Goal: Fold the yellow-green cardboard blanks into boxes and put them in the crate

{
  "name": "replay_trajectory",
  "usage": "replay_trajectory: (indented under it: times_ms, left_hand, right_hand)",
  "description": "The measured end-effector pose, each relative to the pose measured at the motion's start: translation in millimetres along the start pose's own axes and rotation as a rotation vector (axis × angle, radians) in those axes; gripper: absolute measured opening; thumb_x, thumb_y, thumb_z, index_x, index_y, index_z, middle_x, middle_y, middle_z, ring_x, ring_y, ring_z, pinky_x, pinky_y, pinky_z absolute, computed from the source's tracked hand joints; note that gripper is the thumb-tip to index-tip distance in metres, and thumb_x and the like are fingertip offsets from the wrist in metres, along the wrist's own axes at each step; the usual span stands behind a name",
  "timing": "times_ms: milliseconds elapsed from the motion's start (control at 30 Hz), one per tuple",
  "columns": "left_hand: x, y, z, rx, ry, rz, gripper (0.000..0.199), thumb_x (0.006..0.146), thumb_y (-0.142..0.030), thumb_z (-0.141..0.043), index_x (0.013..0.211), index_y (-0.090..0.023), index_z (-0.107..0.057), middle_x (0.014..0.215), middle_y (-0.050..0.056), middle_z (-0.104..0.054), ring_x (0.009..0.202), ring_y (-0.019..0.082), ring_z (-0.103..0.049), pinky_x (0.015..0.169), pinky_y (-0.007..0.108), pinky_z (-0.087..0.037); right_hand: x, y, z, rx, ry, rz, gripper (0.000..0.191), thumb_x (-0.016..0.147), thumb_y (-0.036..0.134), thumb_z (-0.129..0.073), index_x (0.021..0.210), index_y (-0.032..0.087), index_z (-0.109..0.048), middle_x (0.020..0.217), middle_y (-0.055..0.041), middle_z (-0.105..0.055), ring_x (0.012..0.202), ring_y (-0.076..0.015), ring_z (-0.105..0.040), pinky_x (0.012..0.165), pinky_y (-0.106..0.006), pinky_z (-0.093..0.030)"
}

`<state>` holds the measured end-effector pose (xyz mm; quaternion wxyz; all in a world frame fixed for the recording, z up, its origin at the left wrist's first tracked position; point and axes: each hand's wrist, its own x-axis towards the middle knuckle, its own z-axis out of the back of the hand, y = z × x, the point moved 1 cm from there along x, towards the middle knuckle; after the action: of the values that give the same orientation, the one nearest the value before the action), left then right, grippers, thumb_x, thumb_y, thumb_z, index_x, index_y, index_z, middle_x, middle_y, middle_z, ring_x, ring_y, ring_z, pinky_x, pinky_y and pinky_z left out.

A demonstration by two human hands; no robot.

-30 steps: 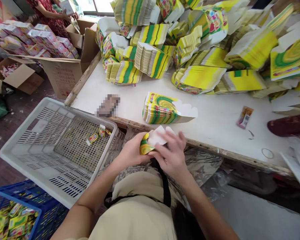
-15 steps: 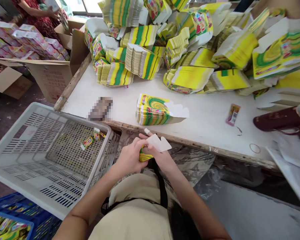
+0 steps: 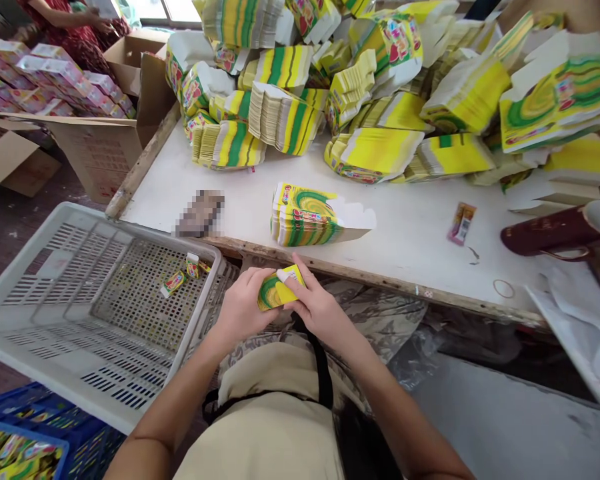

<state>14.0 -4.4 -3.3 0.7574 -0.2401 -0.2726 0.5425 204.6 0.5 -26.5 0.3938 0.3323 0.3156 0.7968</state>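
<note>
A small yellow and green printed carton [image 3: 271,293] is held between both hands over my lap, just below the table's front edge. My left hand [image 3: 243,303] grips its left end, with the fingers wrapped around it. On the other end, my right hand [image 3: 320,310] has its thumb and fingers closed, near a printed barcode. Part of the carton is hidden by the fingers. Right ahead on the table lies a short stack of flat cartons [image 3: 305,217] in the same print, white flaps pointing right.
Bundled flat cartons [image 3: 285,123] are heaped along the back of the white table [image 3: 400,227]. A dark red mug [image 3: 545,233] lies on its side at right, near a small sachet [image 3: 463,223]. On my left, a white plastic crate [image 3: 50,320] holds a few small cartons [image 3: 173,283]. Another person [image 3: 75,33] stands beyond.
The carton's white flap, which stuck out at the right, no longer shows; its yellow end with a barcode does. Both hands have shifted slightly left.
</note>
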Motion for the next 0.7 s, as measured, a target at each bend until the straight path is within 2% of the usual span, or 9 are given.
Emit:
replay_trajectory:
  times_ms: [100, 233, 333, 400, 500, 533, 600, 667, 700]
  left_hand:
    - [3, 2, 4.2, -0.030, 0.057, -0.015, 0.052, 0.072, -0.025, -0.072, 0.120, -0.021, -0.053, 0.111, 0.008, -0.066, 0.101, 0.024, -0.064, 0.086, 0.036, -0.052]
    - [11, 1, 3.4, -0.012, 0.109, -0.074, 0.053, 0.073, -0.027, -0.072, 0.122, -0.022, -0.054, 0.112, 0.008, -0.067, 0.100, 0.024, -0.065, 0.086, 0.035, -0.053]
    - [16, -4, 1.5, 0.043, 0.073, -0.090, 0.051, 0.077, -0.029, -0.070, 0.124, -0.020, -0.053, 0.113, 0.010, -0.066, 0.103, 0.026, -0.064, 0.088, 0.038, -0.052]
    - [16, -5, 6.9, 0.063, 0.063, -0.060, 0.052, 0.078, -0.031, -0.070, 0.125, -0.019, -0.052, 0.113, 0.010, -0.066, 0.103, 0.026, -0.064, 0.087, 0.037, -0.052]
    - [4, 7, 33.9, 0.103, 0.134, 0.013, 0.052, 0.080, -0.035, -0.070, 0.126, -0.022, -0.051, 0.114, 0.009, -0.066, 0.103, 0.026, -0.064, 0.086, 0.036, -0.052]
    - [-3, 16, 47.6, 0.152, 0.159, 0.047, 0.053, 0.080, -0.039, -0.070, 0.126, -0.022, -0.052, 0.116, 0.010, -0.066, 0.105, 0.027, -0.064, 0.088, 0.038, -0.051]
    - [-19, 39, 77.3, 0.353, 0.170, 0.124, 0.060, 0.076, -0.050, -0.073, 0.127, -0.023, -0.054, 0.120, 0.012, -0.066, 0.111, 0.033, -0.061, 0.095, 0.047, -0.048]
    - [-33, 59, 102.1, 0.539, 0.090, 0.219, 0.072, 0.072, -0.062, -0.071, 0.127, -0.019, -0.056, 0.129, 0.019, -0.061, 0.119, 0.042, -0.056, 0.099, 0.057, -0.043]
    - [-38, 66, 109.5, 0.566, 0.065, 0.247, 0.075, 0.073, -0.066, -0.068, 0.129, -0.017, -0.055, 0.130, 0.020, -0.060, 0.121, 0.043, -0.055, 0.100, 0.059, -0.043]
  right_hand:
    - [2, -3, 13, 0.030, 0.044, 0.010, 0.030, 0.095, 0.023, -0.053, 0.122, 0.021, -0.065, 0.157, -0.0172, -0.036, 0.134, -0.0258, -0.051, 0.104, -0.038, -0.050]
    - [9, -4, 26, 0.088, 0.139, -0.023, 0.020, 0.092, 0.022, -0.059, 0.108, 0.020, -0.070, 0.146, -0.0166, -0.051, 0.131, -0.0263, -0.054, 0.104, -0.041, -0.049]
    - [13, -2, 17, 0.137, -0.005, -0.107, 0.024, 0.087, 0.023, -0.064, 0.111, 0.021, -0.063, 0.144, -0.0159, -0.052, 0.133, -0.0271, -0.052, 0.106, -0.045, -0.047]
    - [14, 1, 8, 0.178, -0.092, -0.167, 0.045, 0.086, 0.026, -0.067, 0.128, 0.021, -0.051, 0.146, -0.0164, -0.050, 0.132, -0.0266, -0.052, 0.106, -0.044, -0.047]
    - [22, 7, 11, 0.162, -0.132, -0.144, 0.073, 0.083, 0.037, -0.072, 0.144, 0.021, -0.035, 0.144, -0.0161, -0.052, 0.123, -0.0267, -0.060, 0.103, -0.042, -0.050]
    - [27, 7, 19, 0.109, -0.179, -0.114, 0.073, 0.083, 0.040, -0.072, 0.144, 0.022, -0.037, 0.140, -0.0152, -0.055, 0.120, -0.0272, -0.061, 0.103, -0.043, -0.050]
    - [41, 1, 40, -0.063, -0.344, -0.071, 0.059, 0.086, 0.040, -0.068, 0.138, 0.022, -0.045, 0.131, -0.0134, -0.061, 0.118, -0.0285, -0.061, 0.105, -0.046, -0.047]
    - [56, -12, 61, -0.248, -0.472, -0.081, 0.046, 0.091, 0.036, -0.061, 0.133, 0.022, -0.050, 0.126, -0.0138, -0.063, 0.119, -0.0308, -0.057, 0.104, -0.049, -0.045]
    - [64, -21, 67, -0.320, -0.479, -0.097, 0.044, 0.091, 0.034, -0.059, 0.132, 0.021, -0.051, 0.123, -0.0144, -0.064, 0.118, -0.0321, -0.057, 0.102, -0.050, -0.046]
